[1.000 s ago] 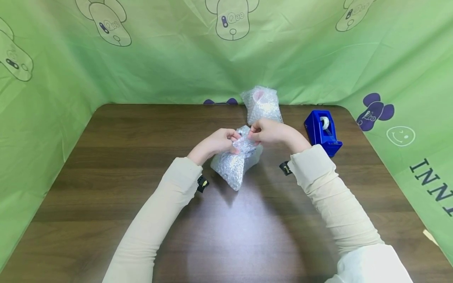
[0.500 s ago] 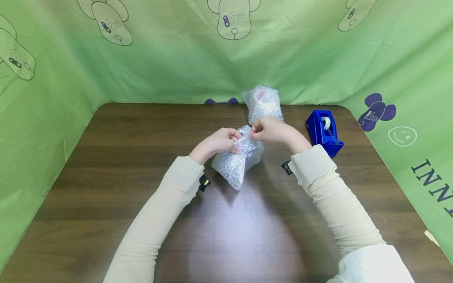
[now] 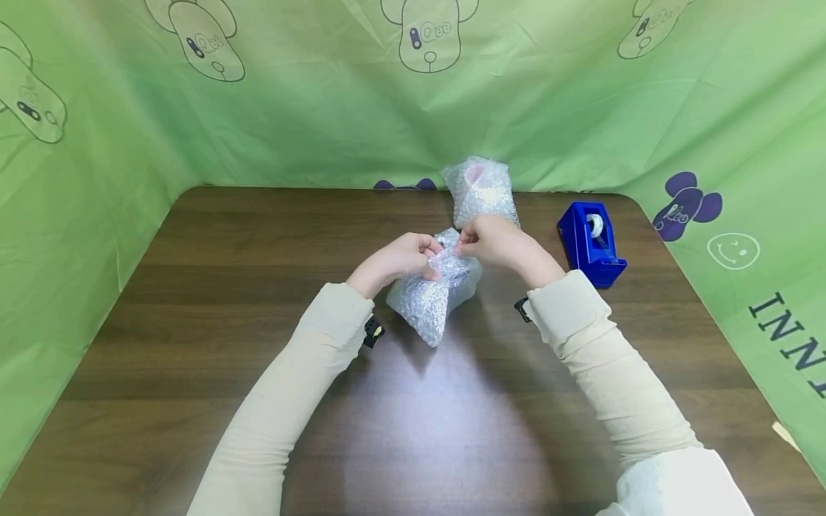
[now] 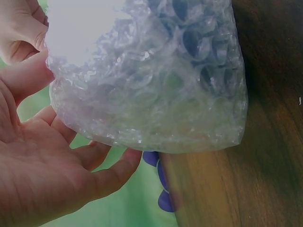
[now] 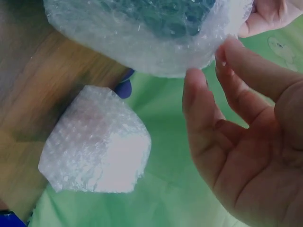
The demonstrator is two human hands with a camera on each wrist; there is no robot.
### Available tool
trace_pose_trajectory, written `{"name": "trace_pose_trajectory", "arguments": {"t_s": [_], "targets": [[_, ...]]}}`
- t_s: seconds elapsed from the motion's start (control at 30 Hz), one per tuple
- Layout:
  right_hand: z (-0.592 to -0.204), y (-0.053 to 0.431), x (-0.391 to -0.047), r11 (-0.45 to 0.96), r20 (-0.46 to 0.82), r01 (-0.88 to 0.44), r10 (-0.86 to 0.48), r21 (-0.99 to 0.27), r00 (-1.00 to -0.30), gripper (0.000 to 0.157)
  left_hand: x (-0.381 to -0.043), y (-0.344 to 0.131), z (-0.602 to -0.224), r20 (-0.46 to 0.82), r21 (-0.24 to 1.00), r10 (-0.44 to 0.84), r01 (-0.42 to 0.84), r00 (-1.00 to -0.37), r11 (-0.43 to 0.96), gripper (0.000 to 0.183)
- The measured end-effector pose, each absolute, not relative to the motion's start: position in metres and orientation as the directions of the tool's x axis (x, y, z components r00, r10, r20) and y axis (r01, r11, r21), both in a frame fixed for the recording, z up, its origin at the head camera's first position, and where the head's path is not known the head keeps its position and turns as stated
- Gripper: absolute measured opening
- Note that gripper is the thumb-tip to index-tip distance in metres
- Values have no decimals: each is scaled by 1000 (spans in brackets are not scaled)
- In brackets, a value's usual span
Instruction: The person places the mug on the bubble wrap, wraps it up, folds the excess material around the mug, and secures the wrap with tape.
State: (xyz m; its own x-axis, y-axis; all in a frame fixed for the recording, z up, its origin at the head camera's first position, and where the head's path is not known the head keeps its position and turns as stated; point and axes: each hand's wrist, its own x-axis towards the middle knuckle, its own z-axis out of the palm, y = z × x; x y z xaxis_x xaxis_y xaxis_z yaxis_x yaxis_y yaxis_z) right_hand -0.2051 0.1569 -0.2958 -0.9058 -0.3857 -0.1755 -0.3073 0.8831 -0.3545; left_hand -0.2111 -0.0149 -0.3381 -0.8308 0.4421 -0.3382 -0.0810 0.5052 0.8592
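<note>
A bubble-wrapped bundle (image 3: 422, 304) stands on the wooden table in front of me, its clear wrap gathered towards the top. My left hand (image 3: 399, 258) pinches the gathered wrap from the left, thumb on the near side and fingers behind. From the right, my right hand (image 3: 493, 242) pinches the wrap's top edge between thumb and fingertips. Something dark shows through the bubble wrap (image 5: 142, 56) in the right wrist view; its kind is hidden. In the left wrist view the layers (image 4: 151, 104) look bluish and crumpled.
Behind the hands, a second bubble-wrapped bundle (image 3: 484, 193) with a pinkish patch stands at the table's back edge. A blue tape dispenser (image 3: 589, 247) with a clear roll sits at the back right. Green printed cloth (image 3: 310, 122) surrounds the table (image 3: 226, 322).
Both hands keep their pinch on the wrap, almost still. The head view has shifted very slightly.
</note>
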Motion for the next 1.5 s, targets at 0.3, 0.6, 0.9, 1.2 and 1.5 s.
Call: {"name": "trace_pose_trajectory", "arguments": {"t_s": [0.3,0.6,0.9,1.2,1.5], "targets": [[-288,163,-210,852,-235,-366,-469,-375,-852,12,-210,-16,-335,-333,858,443,-73,-833,508,40],[-284,152,-216,865,-233,-433,-489,-252,-841,34,-208,-15,-332,-340,841,430,-66,-836,537,42],[-292,148,-212,891,-229,-396,-442,-222,-867,36,-206,-16,-339,-244,841,440,38,-864,540,31],[-299,155,-210,850,-128,-455,-499,-265,-857,15,-200,-5,-345,-143,653,336,167,-931,739,21],[-308,164,-213,717,-20,-601,-648,-354,-761,6,-200,-5,-339,-176,641,336,151,-925,753,19]]}}
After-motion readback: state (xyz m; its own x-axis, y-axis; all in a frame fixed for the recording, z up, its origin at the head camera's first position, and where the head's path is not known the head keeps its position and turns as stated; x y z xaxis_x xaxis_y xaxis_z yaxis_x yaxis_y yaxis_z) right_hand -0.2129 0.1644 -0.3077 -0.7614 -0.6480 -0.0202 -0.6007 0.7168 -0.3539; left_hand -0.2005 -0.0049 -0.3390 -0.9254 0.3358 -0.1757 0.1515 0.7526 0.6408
